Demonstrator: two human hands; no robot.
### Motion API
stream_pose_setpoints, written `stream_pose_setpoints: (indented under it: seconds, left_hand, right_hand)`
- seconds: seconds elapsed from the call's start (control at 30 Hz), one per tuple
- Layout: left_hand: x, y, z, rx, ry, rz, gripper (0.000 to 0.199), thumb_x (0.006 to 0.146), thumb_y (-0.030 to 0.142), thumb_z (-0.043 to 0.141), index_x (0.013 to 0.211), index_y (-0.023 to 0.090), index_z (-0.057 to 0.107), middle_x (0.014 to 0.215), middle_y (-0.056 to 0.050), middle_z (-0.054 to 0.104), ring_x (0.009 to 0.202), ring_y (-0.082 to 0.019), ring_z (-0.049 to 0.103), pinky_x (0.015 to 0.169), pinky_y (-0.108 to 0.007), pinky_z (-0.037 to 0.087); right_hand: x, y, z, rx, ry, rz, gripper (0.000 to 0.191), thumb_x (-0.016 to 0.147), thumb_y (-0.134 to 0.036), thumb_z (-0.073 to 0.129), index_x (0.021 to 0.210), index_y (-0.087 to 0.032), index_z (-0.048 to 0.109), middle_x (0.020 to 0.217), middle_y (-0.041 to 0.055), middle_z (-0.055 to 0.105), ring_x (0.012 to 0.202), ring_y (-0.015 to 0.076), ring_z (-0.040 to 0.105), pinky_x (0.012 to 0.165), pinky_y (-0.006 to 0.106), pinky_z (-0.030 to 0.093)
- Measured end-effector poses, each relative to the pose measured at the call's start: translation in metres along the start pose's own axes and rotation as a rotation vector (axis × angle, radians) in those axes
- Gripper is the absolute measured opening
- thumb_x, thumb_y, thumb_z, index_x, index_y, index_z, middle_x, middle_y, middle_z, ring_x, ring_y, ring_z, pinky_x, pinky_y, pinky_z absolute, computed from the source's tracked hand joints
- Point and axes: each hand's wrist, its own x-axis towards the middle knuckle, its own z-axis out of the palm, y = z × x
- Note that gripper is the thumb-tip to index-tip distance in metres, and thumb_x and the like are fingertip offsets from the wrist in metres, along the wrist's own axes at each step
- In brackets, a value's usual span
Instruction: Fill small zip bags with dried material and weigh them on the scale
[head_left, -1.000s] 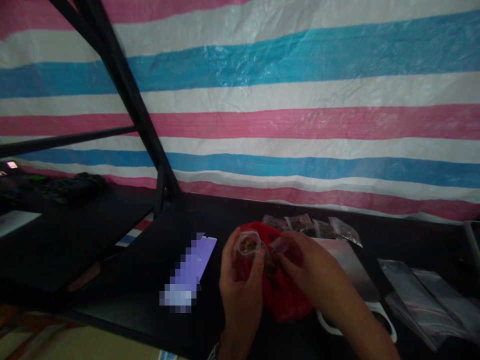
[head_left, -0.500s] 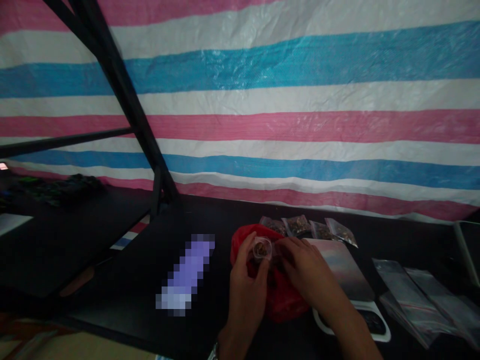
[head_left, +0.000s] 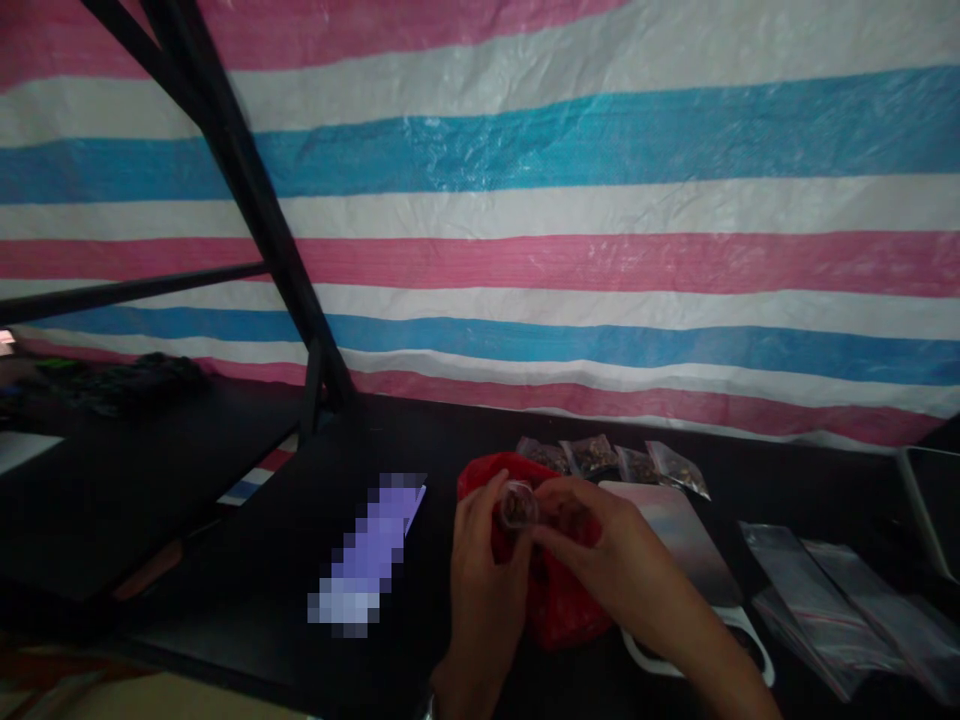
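Note:
A small clear plastic bag (head_left: 517, 505) with brown bits inside is held upright, its mouth spread, over a red plastic bag (head_left: 559, 610). Fingers and thumb of my left hand (head_left: 484, 560) close round its left side. My right hand (head_left: 596, 520) pinches at its right edge, thumb below and fingers above. The red bag lies crumpled and open under both hands, with dark contents partly hidden by them. Just right of it, a scale (head_left: 686, 540) with a silver plate and white body is partly covered by my right forearm.
Several filled zip bags (head_left: 592, 455) lie behind the red bag. Flat clear zip bags (head_left: 832, 600) are at the right, near a dark framed object (head_left: 930, 510). A blurred purple item (head_left: 375, 550) lies left. A black metal frame (head_left: 262, 210) rises at the left.
My right hand has moved slightly left, and its thumb now shows against the small bag's lower right side. The small bag's mouth looks rounder. The view has shifted slightly.

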Motion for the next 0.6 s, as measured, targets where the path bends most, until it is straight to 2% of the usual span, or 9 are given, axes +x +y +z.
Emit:
stream_pose_setpoints:
  seconds: [0.1,0.2,0.27,0.37,0.47,0.6]
  left_hand:
    - [-0.001,0.005,-0.002,-0.044,-0.052,0.036,0.050,0.087,0.023,0.075,0.135,0.030,0.065,0.131,-0.006,0.069,0.125,-0.025,0.066,0.106,-0.044,0.056]
    - [0.001,0.009,-0.004,-0.167,-0.059,-0.048,0.049,0.088,0.031,0.073,0.137,0.029,0.064,0.136,-0.007,0.069,0.128,-0.025,0.065,0.108,-0.042,0.055]
    - [0.005,0.010,-0.006,-0.267,-0.101,-0.169,0.037,0.092,0.039,0.069,0.126,0.025,0.071,0.127,-0.008,0.075,0.118,-0.025,0.071,0.100,-0.038,0.059]
    - [0.011,0.012,-0.007,-0.363,-0.151,-0.288,0.030,0.090,0.047,0.070,0.097,0.020,0.078,0.098,-0.007,0.080,0.090,-0.023,0.076,0.080,-0.032,0.062]
    - [0.013,0.013,-0.010,-0.369,-0.106,-0.247,0.025,0.087,0.044,0.073,0.090,0.021,0.080,0.092,-0.006,0.079,0.087,-0.021,0.075,0.079,-0.029,0.061]
    - [0.010,0.014,-0.012,-0.292,-0.078,-0.147,0.020,0.089,0.038,0.070,0.093,0.022,0.081,0.098,-0.005,0.080,0.090,-0.019,0.074,0.087,-0.029,0.060]
  right_hand:
    - [0.003,0.003,-0.003,-0.011,0.134,-0.069,0.013,0.092,-0.026,0.066,0.099,-0.026,0.077,0.099,0.0004,0.080,0.085,0.0183,0.071,0.082,0.030,0.054]
    - [0.005,0.004,-0.007,0.059,0.238,-0.112,0.016,0.090,-0.030,0.068,0.105,-0.027,0.074,0.089,-0.0012,0.079,0.079,0.0174,0.071,0.073,0.027,0.056]
    - [0.004,0.004,-0.009,0.093,0.234,-0.116,0.018,0.088,-0.029,0.070,0.106,-0.027,0.072,0.082,-0.0031,0.076,0.075,0.0168,0.071,0.069,0.025,0.056]
    - [0.003,0.003,-0.009,0.059,0.239,-0.140,0.018,0.088,-0.025,0.069,0.105,-0.027,0.071,0.082,-0.0036,0.075,0.075,0.0162,0.071,0.071,0.025,0.056]
    - [0.001,0.000,-0.006,-0.008,0.289,-0.197,0.017,0.089,-0.023,0.067,0.105,-0.026,0.070,0.084,-0.0027,0.074,0.077,0.0159,0.070,0.073,0.025,0.056]
    - [-0.001,-0.003,0.000,-0.011,0.241,-0.216,0.020,0.093,-0.022,0.063,0.111,-0.026,0.068,0.090,-0.0018,0.075,0.082,0.0159,0.071,0.076,0.025,0.056]
